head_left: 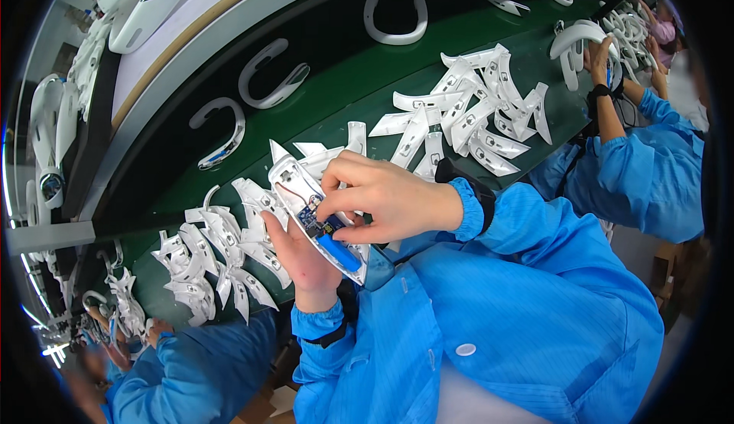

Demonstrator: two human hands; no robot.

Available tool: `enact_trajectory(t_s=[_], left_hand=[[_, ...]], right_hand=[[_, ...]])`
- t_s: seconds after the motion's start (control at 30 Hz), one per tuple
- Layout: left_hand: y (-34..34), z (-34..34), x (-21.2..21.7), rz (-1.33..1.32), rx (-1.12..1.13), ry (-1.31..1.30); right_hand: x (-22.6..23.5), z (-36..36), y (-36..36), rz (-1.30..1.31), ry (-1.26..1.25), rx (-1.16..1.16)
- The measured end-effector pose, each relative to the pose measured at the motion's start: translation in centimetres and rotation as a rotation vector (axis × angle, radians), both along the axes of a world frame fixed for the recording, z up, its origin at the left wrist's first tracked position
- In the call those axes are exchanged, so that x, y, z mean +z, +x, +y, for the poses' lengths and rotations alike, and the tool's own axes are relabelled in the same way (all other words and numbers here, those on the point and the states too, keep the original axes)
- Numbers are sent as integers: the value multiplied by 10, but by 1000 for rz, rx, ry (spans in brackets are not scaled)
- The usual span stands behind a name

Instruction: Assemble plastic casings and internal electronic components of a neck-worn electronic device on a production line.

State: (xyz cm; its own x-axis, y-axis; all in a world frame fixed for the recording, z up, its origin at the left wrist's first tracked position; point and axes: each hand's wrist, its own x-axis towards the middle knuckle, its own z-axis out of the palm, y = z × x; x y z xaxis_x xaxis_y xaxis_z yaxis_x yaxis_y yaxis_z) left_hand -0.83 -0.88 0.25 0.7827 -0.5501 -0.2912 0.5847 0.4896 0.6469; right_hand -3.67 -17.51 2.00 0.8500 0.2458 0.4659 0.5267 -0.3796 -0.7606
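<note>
My left hand [307,267] cradles an opened white plastic housing [287,170] from below, its thumb along the left edge. Inside the shell lie a small blue circuit board [309,216], a thin reddish wire and a bright blue cylindrical battery [339,253]. My right hand [390,194] reaches over from the right with bent fingers. Its thumb and forefinger close in on the circuit board beside the battery; the fingers hide part of the board. Whether a tiny part sits between the fingertips cannot be made out.
White curved shells [478,110] lie heaped on the green bench [336,110] to the right, and more shells [218,240] to the left. Several U-shaped white devices [394,35] sit along the far strip. Co-workers in blue sleeves [650,172] work on both sides.
</note>
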Motion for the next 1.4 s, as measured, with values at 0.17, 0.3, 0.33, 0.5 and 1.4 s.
enact_trajectory(t_s=[0.17, 0.3, 0.33, 0.5, 1.4], left_hand=[[-5, -3, 5, 53, 55, -26], [-6, 1, -3, 76, 64, -45], [-7, -1, -1, 76, 66, -45], [-9, -5, 7, 76, 83, -50], [-10, 0, 4, 93, 117, -73]], right_hand=[[0, 0, -1, 100, 52, 67], [1, 1, -4, 47, 44, 71], [-1, 2, -5, 6, 46, 62], [-3, 3, -6, -61, 29, 41], [0, 11, -13, -149, -12, -52]])
